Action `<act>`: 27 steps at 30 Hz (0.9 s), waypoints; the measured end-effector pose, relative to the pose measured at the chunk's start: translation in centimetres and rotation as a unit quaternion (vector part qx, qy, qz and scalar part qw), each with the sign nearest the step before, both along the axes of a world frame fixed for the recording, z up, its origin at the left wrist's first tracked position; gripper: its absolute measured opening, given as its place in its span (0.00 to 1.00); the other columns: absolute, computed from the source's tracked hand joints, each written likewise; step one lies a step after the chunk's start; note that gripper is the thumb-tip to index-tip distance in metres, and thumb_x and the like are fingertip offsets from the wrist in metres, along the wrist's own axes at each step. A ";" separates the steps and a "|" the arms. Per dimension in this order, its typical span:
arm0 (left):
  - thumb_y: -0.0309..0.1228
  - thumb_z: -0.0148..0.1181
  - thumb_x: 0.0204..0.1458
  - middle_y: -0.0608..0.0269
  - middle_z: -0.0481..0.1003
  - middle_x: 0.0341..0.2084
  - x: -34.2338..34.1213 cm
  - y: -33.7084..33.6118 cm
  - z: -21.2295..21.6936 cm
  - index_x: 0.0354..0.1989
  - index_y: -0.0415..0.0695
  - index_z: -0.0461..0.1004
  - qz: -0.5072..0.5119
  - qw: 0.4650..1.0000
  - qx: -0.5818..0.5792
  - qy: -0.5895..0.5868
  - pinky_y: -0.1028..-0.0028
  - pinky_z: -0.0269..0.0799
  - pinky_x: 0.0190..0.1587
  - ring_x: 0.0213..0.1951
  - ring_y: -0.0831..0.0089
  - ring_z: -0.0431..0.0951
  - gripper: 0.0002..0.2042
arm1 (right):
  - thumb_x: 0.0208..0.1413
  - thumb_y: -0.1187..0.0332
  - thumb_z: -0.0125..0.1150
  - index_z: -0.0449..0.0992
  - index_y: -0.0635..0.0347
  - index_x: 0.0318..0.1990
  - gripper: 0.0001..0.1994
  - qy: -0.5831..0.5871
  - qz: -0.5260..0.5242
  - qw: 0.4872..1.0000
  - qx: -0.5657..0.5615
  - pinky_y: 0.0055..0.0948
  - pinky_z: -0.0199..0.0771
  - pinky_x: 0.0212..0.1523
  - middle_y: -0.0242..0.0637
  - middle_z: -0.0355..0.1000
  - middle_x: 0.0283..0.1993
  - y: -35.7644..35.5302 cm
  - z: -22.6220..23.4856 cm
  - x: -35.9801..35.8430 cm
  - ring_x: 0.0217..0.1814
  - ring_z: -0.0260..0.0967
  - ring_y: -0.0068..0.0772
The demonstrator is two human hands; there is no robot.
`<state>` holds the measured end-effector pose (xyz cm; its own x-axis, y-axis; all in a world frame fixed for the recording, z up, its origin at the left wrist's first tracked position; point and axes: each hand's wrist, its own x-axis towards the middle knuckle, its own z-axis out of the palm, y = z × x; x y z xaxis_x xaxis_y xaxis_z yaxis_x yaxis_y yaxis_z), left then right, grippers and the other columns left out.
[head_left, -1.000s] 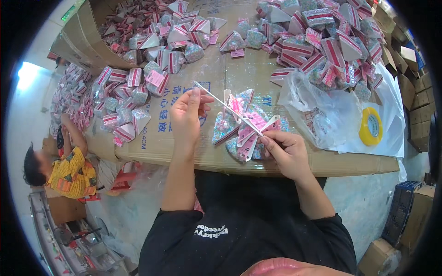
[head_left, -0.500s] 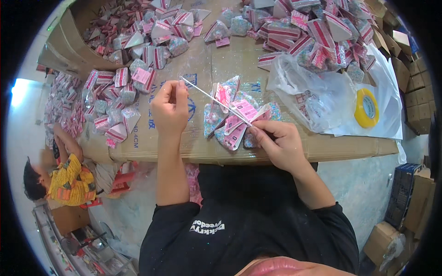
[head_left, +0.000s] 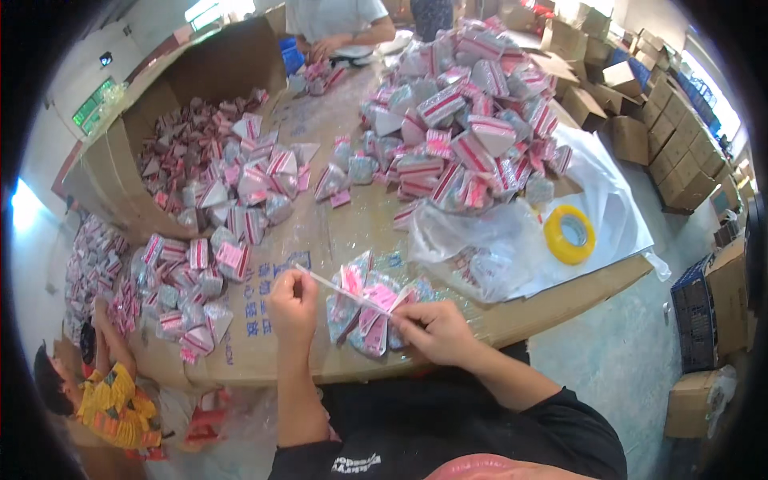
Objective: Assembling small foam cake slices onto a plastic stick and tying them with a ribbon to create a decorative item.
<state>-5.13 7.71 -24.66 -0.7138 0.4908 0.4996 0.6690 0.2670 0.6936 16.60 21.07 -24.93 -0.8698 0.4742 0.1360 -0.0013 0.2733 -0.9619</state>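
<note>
A thin white cord stretches between my hands. My left hand is closed, with its thumb and forefinger pinching the cord's far left end. At the other end my right hand pinches the cord close to the pink tags of a small bunch of wedge-shaped packets. The bunch lies on the cardboard-topped table near its front edge, and the cord crosses over its tags. Colourful speckled filling shows in these packets. Whether the cord passes through the tags cannot be made out.
Many similar wedge packets form a large heap at the back, a pile at left and fill an open carton. Yellow tape and a clear plastic bag lie right. A person in yellow sits left; another works behind.
The view has tilted up, so the table sits lower in the picture and the far side shows. Both hands keep their hold on the cord, with little change around the bunch.
</note>
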 end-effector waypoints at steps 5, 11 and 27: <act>0.26 0.60 0.55 0.67 0.68 0.17 1.2 0.4 0.4 0.26 0.37 0.72 -0.040 0.998 0.009 -0.040 0.77 0.62 0.25 0.20 0.82 0.66 0.08 | 0.60 0.68 0.60 0.81 0.63 0.42 0.09 0.004 -0.023 1.000 -0.014 0.32 0.71 0.30 0.47 0.74 0.26 -0.3 0.9 -0.2 0.24 0.71 0.31; 0.26 0.59 0.56 0.70 0.67 0.17 1.6 0.6 1.3 0.26 0.37 0.71 -0.080 0.996 -0.007 -0.040 0.79 0.60 0.25 0.21 0.85 0.64 0.09 | 0.58 0.63 0.58 0.80 0.60 0.31 0.11 0.002 -0.026 0.954 0.298 0.43 0.74 0.31 0.45 0.75 0.29 1.6 2.3 0.1 0.29 0.75 0.49; 0.28 0.58 0.59 0.71 0.71 0.20 3.6 0.7 1.7 0.30 0.37 0.74 -0.148 0.978 0.033 -0.145 0.81 0.62 0.26 0.23 0.85 0.67 0.08 | 0.53 0.66 0.59 0.80 0.63 0.28 0.09 -0.080 0.157 0.861 0.476 0.37 0.77 0.44 0.43 0.75 0.44 4.5 11.4 -3.4 0.49 0.73 0.42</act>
